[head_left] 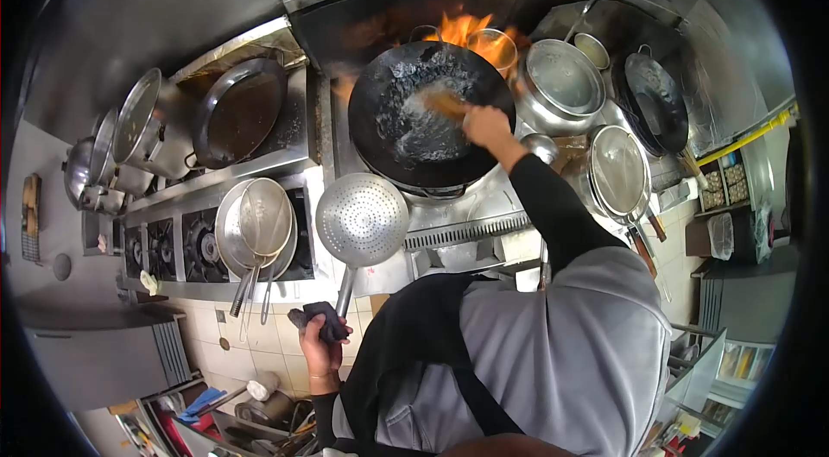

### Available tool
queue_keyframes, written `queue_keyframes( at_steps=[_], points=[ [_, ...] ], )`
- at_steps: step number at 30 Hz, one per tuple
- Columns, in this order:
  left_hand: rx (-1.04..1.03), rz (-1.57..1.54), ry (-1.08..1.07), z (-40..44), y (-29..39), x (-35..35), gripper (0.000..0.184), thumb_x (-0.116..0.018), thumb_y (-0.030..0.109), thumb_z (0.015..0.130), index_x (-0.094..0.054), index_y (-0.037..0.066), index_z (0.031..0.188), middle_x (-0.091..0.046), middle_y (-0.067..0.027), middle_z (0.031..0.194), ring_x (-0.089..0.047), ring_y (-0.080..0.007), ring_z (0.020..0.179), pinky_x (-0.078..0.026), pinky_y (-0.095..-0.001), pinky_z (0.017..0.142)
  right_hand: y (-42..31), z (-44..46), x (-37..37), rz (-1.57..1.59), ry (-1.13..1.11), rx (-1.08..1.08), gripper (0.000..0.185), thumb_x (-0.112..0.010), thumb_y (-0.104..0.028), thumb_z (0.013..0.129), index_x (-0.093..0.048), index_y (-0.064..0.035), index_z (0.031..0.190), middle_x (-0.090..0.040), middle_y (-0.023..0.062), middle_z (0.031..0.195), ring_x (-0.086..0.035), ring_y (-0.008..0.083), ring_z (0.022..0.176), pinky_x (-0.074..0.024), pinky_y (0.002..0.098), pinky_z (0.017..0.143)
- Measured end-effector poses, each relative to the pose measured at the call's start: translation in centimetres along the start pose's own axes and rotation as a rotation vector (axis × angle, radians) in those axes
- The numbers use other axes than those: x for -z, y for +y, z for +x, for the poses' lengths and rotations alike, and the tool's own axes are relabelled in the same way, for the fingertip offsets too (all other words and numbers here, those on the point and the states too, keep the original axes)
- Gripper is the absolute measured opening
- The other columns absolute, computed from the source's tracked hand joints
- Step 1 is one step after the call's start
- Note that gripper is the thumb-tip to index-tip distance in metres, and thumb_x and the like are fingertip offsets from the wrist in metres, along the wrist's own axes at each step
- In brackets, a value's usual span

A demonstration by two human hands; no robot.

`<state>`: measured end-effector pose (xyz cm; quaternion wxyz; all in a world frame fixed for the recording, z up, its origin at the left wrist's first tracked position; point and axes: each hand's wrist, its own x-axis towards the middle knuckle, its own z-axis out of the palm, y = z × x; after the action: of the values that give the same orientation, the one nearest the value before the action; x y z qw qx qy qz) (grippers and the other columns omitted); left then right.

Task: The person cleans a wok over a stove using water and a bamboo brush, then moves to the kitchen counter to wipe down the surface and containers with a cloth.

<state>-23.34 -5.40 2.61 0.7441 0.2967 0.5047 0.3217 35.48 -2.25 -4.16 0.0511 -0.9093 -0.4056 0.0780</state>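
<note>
Steel range (199,290) w/ flames (466,29) at back bears wok (389,142), prob. hvy & hot, so lift by padded rim; perf. skimmer (363,220), stiff, L hand (319,353) closed at its handle; brush (445,105) in wok, prob. lt, R hand (488,126) closed round grip; soft dk cloth (331,327) bunched in L hand.

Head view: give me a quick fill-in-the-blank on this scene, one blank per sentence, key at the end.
Orange ____ rise behind the large black wok. The hand reaching over it is the person's ____ one. The left hand grips a dark ____. The round bowl of the metal skimmer near that hand is dotted with small ____.

Missing words: flames; right; cloth; holes.
</note>
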Motion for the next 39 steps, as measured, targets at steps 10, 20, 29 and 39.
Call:
queue_keyframes(
  at_steps=[10, 20, 29, 39],
  points=[
    [0.035, 0.012, 0.007, 0.0, 0.0, 0.0, 0.032, -0.061, 0.023, 0.094, -0.061, -0.005, 0.110, -0.070, -0.0198, 0.081, -0.072, -0.0316, 0.062, -0.059, -0.0340, 0.046, -1.8, 3.2, -2.4, 0.230, 0.180, -0.072, 0.052, -0.062, -0.033, 0.096, -0.056, -0.0221, 0.147, -0.076, 0.0224, 0.106, -0.073, 0.0408, 0.102, -0.0584, 0.0509, 0.093],
    [0.039, 0.020, 0.034, -0.9, 0.4, -0.8, 0.031, -0.061, 0.023, 0.095, -0.062, -0.006, 0.105, -0.069, -0.0203, 0.081, -0.071, -0.0327, 0.062, -0.059, -0.0344, 0.047, -9.7, -0.9, -2.1, 0.301, -0.063, 0.084, 0.042, -0.057, -0.034, 0.095, -0.069, -0.0208, 0.133, -0.075, 0.0232, 0.110, -0.073, 0.0412, 0.106, -0.0562, 0.0517, 0.098],
    [0.006, 0.071, 0.033, -0.9, 0.6, -1.0, 0.036, -0.061, 0.028, 0.096, -0.061, -0.006, 0.107, -0.069, -0.0197, 0.082, -0.071, -0.0307, 0.064, -0.058, -0.0315, 0.047, 5.6, 1.6, 3.4, -0.076, -0.034, 0.033, 0.033, -0.055, -0.028, 0.096, -0.076, -0.0207, 0.121, -0.077, 0.0142, 0.117, -0.074, 0.0354, 0.108, -0.0595, 0.0484, 0.090],
    [-0.027, 0.057, 0.028, -0.7, 1.4, -0.7, 0.038, -0.062, 0.024, 0.096, -0.060, -0.007, 0.119, -0.071, -0.0217, 0.099, -0.074, -0.0328, 0.067, -0.062, -0.0357, 0.049, 5.1, -3.2, 4.7, -0.116, -0.166, 0.054, 0.042, -0.056, -0.037, 0.096, -0.069, -0.0144, 0.129, -0.075, 0.0200, 0.115, -0.073, 0.0380, 0.108, -0.0578, 0.0490, 0.096]
  ],
)
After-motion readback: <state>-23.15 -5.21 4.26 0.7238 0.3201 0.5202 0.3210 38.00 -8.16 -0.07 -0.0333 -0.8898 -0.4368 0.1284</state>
